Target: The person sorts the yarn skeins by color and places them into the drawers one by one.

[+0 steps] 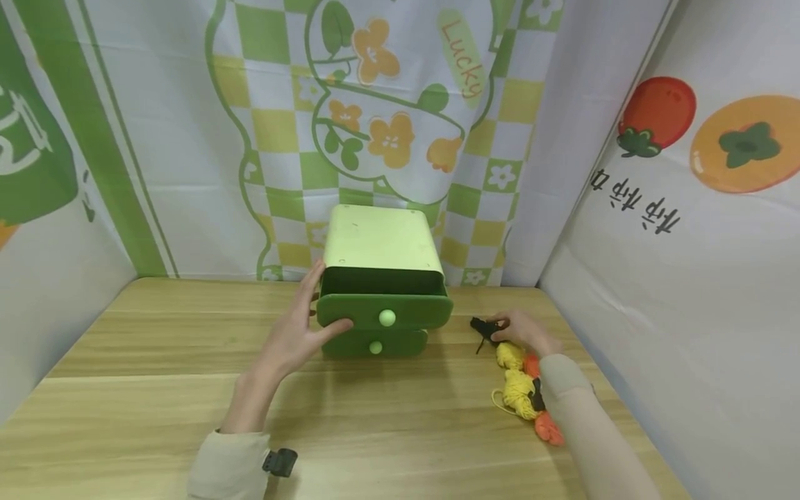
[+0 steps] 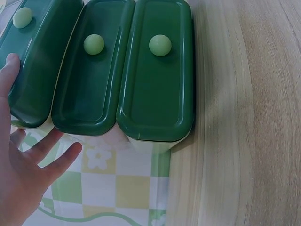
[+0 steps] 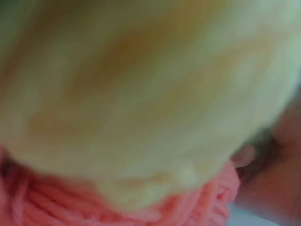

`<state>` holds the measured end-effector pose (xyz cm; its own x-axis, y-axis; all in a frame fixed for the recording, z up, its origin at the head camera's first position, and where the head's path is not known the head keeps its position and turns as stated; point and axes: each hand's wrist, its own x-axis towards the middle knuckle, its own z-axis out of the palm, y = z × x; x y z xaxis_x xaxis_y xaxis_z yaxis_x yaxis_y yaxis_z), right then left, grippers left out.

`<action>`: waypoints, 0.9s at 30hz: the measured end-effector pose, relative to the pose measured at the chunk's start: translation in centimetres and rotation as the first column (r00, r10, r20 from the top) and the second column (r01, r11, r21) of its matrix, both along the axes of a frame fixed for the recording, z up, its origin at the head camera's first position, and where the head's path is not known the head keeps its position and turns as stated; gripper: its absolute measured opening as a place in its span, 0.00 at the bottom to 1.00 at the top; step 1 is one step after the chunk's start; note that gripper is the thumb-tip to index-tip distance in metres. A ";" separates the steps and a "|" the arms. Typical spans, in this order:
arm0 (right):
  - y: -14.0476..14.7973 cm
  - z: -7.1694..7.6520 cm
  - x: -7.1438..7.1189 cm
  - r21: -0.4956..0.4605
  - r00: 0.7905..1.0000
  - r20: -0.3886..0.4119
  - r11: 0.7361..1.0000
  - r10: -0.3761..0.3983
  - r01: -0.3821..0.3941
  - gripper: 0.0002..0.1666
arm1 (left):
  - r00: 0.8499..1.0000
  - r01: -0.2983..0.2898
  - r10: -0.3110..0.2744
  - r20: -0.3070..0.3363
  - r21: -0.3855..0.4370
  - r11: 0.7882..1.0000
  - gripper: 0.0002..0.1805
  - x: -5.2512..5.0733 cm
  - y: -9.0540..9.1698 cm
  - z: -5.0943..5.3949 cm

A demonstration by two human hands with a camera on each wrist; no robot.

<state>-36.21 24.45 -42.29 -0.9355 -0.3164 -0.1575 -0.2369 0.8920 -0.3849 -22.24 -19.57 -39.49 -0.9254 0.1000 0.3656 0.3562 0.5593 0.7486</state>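
A small cabinet (image 1: 381, 239) has a pale green top and dark green drawers with round knobs. Its top drawer (image 1: 419, 311) is pulled partly out; the left wrist view shows two lower drawer fronts (image 2: 155, 94) closed. My left hand (image 1: 294, 344) steadies the cabinet's left side, thumb on the top drawer's front and fingers spread. To the right of the cabinet, my right hand (image 1: 523, 333) pinches a black yarn bundle (image 1: 481, 326) at table level. Yellow yarn (image 3: 141, 94) fills most of the right wrist view, blurred, hiding the pinch.
Yellow yarn bundles (image 1: 519, 392) and orange ones (image 1: 548, 429) lie in a cluster beside my right forearm, with a dark piece (image 1: 536, 396) among them. The wooden table (image 1: 387, 430) ends at a patterned cloth (image 1: 275, 160) behind the cabinet and a white one (image 1: 706, 292) at right.
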 end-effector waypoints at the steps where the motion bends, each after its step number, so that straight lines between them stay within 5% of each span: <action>1: 0.0 0.0 0.0 -0.002 1.000 0.000 1.000 -0.003 0.003 0.30 | 1.000 -0.002 0.002 -0.001 0.001 1.000 0.57 0.0 0.0 0.0; 27: -0.6 -0.5 -0.1 0.031 1.000 -0.012 0.999 -0.025 0.026 0.28 | 1.000 -0.008 0.008 0.009 -0.018 1.000 0.57 -0.1 -0.1 0.0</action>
<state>-36.29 23.82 -42.83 -0.9451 -0.2875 -0.1555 -0.2183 0.9092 -0.3545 -22.30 -19.68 -39.48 -0.9296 0.0987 0.3552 0.3445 0.5754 0.7418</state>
